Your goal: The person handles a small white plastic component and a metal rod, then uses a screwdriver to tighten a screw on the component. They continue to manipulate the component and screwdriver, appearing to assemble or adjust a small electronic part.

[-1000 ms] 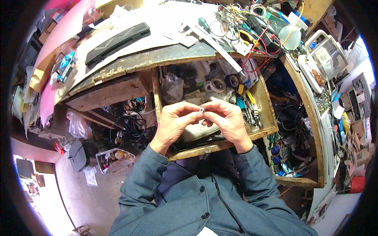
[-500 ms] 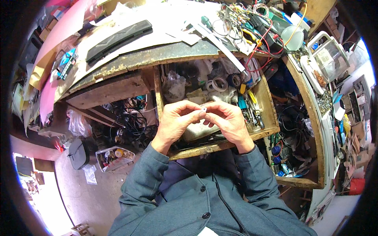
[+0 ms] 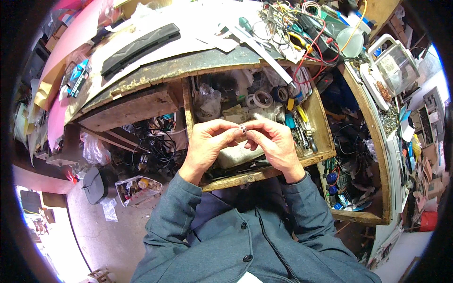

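Both hands work up close over the drawer, thumbs and forefingers meeting. Left hand [image 3: 204, 144] pinches one side of a small part [image 3: 243, 128]; right hand [image 3: 276, 145] pinches it from the other side. Remaining fingers curl loosely; neither palm appears to hold anything else.

Surroundings, by size. Workbench [image 3: 193, 64]: worn dark front edge, top largely under white sheeting. Wooden drawer [image 3: 236, 180]: pulled out between bench and torso, crowded, directly below both hands. Black case [image 3: 140, 49]: long, lying on the bench top, well apart from the hands. Pale flat-topped object [image 3: 236, 158]: in the drawer under the fingers, partly hidden by them. Clear plastic bag [image 3: 207, 101]: crumpled, toward the drawer's far left. Dark tape roll [image 3: 281, 94]: far right, beside a paler roll. Yellow-handled tool [image 3: 302, 115]: among others along the drawer's right side.

Smallest, the part itself: held between the fingertips, above the drawer, apart from its contents. Light and dark patches on it; detail too fine to identify.

Risks, my judgement: only fingertips support it, so a slip or uneven squeeze could flip it free. Likely landing is the drawer clutter, where something that tiny could vanish among tools or bags. Fingers covering most of it could also hide a misalignment.
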The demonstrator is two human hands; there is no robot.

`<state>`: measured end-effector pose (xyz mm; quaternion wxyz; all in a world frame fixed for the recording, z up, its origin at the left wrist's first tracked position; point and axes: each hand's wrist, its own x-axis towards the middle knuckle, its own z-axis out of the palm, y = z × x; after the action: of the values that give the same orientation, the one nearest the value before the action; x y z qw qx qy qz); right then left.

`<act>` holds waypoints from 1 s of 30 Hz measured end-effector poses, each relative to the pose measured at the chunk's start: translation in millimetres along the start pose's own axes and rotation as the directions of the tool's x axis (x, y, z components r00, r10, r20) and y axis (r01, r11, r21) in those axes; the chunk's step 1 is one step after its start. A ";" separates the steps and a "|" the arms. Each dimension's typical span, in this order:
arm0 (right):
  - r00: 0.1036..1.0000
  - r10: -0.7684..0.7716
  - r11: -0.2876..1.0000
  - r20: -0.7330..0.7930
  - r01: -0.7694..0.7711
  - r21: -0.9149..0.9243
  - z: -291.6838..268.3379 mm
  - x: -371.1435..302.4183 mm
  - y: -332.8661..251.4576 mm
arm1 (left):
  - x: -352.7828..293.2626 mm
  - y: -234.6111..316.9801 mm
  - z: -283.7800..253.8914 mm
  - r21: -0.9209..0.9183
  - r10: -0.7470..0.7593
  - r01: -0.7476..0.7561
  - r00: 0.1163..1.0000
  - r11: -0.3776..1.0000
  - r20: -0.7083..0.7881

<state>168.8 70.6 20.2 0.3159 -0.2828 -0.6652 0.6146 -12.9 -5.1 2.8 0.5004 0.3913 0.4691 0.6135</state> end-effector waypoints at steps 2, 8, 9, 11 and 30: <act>1.000 -0.003 1.000 -0.009 0.003 0.008 0.4 -0.1 -0.4 | -0.4 0.6 0.8 -0.003 0.021 -0.021 1.000 1.000 -0.007; 1.000 -0.011 1.000 -0.026 0.011 0.017 0.5 -0.1 -1.4 | -0.7 1.8 -0.1 -0.026 0.005 -0.005 1.000 1.000 0.007; 1.000 -0.014 1.000 -0.026 0.014 0.013 0.3 -0.1 -1.0 | -0.8 1.7 -0.4 -0.029 -0.001 0.002 1.000 1.000 0.013; 1.000 -0.014 1.000 -0.027 0.015 0.015 0.2 0.1 -0.6 | -0.8 1.9 0.1 -0.027 0.004 -0.004 1.000 1.000 0.008; 0.998 -0.015 0.998 -0.067 0.019 0.054 -1.0 -1.0 0.9 | 0.6 -0.9 0.1 -0.037 -0.092 0.096 0.991 0.995 0.102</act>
<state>170.1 70.5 19.3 0.3509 -0.2888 -0.6396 0.6200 -12.6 -4.5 2.0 0.5597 0.3886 0.4485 0.5784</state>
